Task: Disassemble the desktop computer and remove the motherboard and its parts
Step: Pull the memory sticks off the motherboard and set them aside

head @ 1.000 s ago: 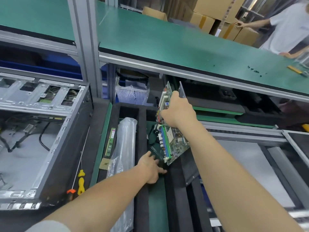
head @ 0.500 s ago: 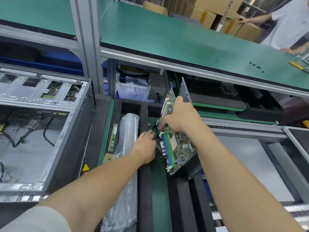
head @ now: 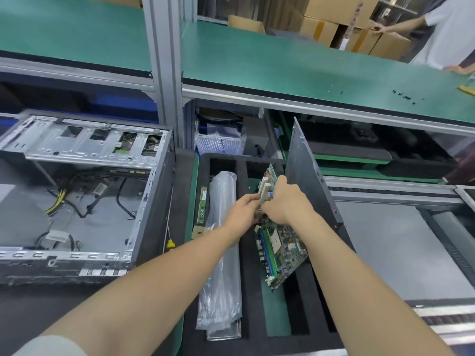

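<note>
Because the board (head: 280, 249) stands tilted on edge in the tray (head: 248, 278), the right hand (head: 285, 204) clasps its top to steady it; the left hand (head: 243, 214) pinches its edge, likely to guide it into a slot.

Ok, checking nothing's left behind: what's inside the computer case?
Loose black cables, yellow wires and a white connector on the case floor; under the drive cage is hidden.

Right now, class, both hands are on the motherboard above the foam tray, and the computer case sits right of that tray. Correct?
No. The head view shows the computer case left of the foam tray; left hand and right hand are on the motherboard above it.
</note>
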Available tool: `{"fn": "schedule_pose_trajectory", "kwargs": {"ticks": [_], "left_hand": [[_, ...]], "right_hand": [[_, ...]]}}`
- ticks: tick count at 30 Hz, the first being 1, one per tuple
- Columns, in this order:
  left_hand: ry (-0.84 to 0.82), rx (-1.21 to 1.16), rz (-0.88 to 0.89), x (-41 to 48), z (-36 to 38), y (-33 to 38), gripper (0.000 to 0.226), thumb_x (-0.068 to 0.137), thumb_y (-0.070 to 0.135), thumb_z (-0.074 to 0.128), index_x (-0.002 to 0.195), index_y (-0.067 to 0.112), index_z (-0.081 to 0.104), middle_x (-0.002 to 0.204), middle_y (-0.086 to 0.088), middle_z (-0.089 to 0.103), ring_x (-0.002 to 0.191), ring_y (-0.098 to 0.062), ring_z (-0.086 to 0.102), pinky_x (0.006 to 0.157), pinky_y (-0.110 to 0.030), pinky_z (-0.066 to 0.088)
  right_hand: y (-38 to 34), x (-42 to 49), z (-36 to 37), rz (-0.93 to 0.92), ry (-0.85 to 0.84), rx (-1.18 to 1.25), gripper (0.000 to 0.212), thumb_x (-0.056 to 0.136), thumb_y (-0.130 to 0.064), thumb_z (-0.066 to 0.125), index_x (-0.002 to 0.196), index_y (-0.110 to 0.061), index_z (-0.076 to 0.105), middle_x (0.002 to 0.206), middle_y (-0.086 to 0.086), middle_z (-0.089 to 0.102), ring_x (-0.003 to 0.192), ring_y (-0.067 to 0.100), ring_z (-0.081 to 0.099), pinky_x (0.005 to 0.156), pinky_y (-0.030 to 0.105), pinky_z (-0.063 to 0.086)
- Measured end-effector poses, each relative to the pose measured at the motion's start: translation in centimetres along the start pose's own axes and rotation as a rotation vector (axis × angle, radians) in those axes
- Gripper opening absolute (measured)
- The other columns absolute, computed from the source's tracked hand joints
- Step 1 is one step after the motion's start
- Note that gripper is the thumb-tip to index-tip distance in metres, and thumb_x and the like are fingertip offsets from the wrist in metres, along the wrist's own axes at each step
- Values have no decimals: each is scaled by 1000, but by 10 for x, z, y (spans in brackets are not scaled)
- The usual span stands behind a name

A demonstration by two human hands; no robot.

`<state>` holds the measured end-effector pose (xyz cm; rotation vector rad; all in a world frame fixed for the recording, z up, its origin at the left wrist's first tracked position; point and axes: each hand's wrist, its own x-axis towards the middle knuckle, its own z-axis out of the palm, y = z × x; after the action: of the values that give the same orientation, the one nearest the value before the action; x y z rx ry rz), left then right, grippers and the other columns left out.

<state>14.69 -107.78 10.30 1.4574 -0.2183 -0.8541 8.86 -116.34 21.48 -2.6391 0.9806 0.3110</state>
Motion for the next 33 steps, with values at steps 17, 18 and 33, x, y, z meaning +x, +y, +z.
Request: {"fn": "schedule_pose_trajectory", "kwargs": {"ticks": [17, 18, 33], "left_hand": [[-265, -69, -107, -21, 13, 2, 60, 101, 68, 39, 143, 29, 56, 130, -7, 71, 119, -20, 67, 102, -32, 50], [-277, -57, -108, -20, 14, 2, 61, 100, 69, 39, 141, 29, 59, 129, -5, 72, 118, -19, 67, 102, -31, 49], [117, 348, 72, 0, 3, -10, 47, 92, 66, 60, 99, 20, 65, 101, 7, 69, 95, -9, 66, 81, -30, 52]], "right_hand": [[25, -16, 48, 38, 43, 16, 47, 88, -26, 64, 117, -21, 28, 100, 6, 53, 88, 29, 57, 66, 39, 48], [26, -16, 50, 40, 44, 21, 46, 88, -26, 64, 117, -21, 28, 100, 6, 52, 88, 28, 56, 67, 39, 49], [19, -16, 69, -22, 75, 83, 57, 91, -36, 62, 136, -20, 32, 106, 6, 62, 95, 30, 63, 70, 38, 48]]}}
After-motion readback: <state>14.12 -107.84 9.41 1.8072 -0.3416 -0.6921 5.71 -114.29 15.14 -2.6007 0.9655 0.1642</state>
